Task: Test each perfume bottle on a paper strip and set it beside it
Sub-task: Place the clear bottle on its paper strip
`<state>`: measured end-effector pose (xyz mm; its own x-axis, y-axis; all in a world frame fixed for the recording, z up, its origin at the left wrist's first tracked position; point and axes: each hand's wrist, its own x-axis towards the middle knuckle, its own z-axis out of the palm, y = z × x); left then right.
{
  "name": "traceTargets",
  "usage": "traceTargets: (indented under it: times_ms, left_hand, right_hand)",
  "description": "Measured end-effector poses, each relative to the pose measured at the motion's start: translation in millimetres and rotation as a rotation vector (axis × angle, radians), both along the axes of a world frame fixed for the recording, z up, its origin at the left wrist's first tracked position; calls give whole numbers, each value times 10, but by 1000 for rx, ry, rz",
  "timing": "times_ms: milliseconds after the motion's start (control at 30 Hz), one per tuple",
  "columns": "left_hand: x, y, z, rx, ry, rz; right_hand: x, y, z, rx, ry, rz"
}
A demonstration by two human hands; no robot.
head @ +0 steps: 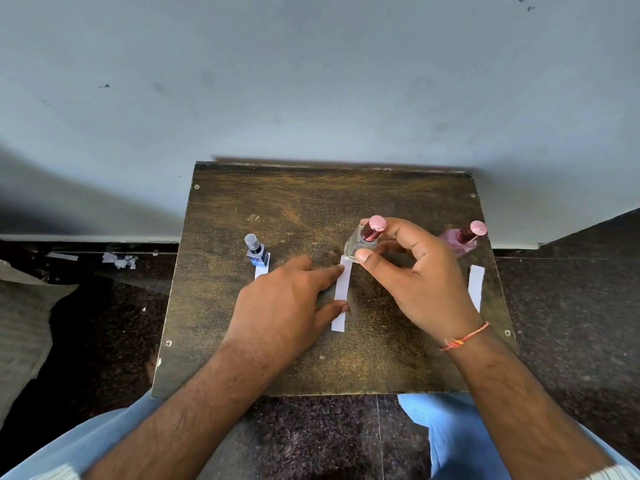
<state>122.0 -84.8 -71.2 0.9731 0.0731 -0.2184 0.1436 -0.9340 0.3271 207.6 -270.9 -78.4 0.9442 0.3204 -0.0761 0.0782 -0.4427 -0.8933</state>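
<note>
On the dark wooden table [311, 209] my right hand [422, 282] grips a clear glass perfume bottle [360, 242] with a pink cap, at the far end of the middle paper strip [341, 299]. My left hand [287, 306] lies on the table with forefinger and thumb touching that strip's left edge. A small blue bottle [258, 252] with a clear cap stands at the far end of the left strip [260, 271]. A pink bottle [462, 239] with a pink cap stands beyond the right strip [476, 285].
The small table stands against a pale wall [311, 81]. Paper scraps [119, 260] lie on the dark speckled floor at the left. My knees in light blue cloth [450, 434] are below the table's near edge.
</note>
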Motion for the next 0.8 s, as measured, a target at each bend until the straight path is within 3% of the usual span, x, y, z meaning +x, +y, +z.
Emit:
traceTargets:
  times_ms: [467, 800]
  left_hand:
    - [-14, -3, -3, -44, -58, 77]
    - [-20, -51, 16, -62, 46, 72]
  right_hand:
    - [3, 8, -33, -82, -9, 53]
    - [-20, 35, -27, -96, -69, 118]
